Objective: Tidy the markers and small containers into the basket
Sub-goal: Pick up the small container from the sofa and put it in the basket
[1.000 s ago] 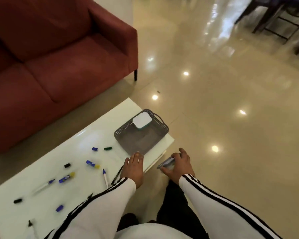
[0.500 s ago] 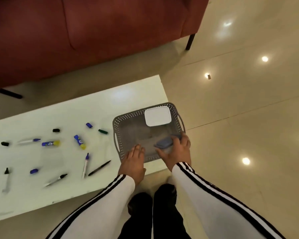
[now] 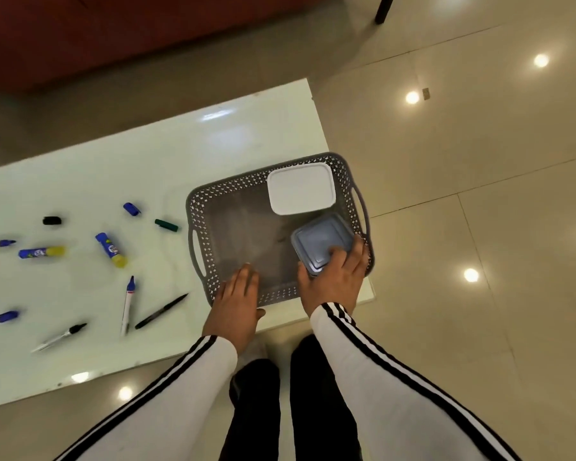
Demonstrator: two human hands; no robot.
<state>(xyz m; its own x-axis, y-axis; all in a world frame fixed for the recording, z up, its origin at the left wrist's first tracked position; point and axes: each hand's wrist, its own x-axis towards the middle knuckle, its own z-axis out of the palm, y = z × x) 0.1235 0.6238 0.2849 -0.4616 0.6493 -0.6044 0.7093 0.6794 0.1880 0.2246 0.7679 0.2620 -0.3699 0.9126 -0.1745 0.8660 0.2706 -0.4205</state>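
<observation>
Since 0.5 s ago, the grey-lidded container (image 3: 321, 242) has been lowered from a tilted hold over the near rim to nearly flat inside the basket, near right corner, and the view has been pulled in closer.

Largest to smallest:
- Red sofa (image 3: 147, 24) is seen along the top edge, beyond the table.
- White table (image 3: 80, 168) is seen with the basket at its right end.
- Grey perforated basket (image 3: 233, 181) is set on the table; 2 side handles are visible.
- White-lidded container (image 3: 300, 188) is seated in the basket's far right corner, just beside the grey-lidded one.
- Right hand (image 3: 336, 277) is closed on the grey-lidded container, fingers over the lid and thumb at its near edge.
- Left hand (image 3: 235, 307) is laid flat across the basket's near rim, fingers extended and together, nothing held.
- 2 glue sticks (image 3: 112, 249), blue and yellow, are left on the table to the left of the basket.
- White marker with blue tip (image 3: 127, 304) and a thin black pen (image 3: 162, 311) are lying near the left hand.
- Loose caps (image 3: 132, 208) are scattered farther left; several are blurred.
</observation>
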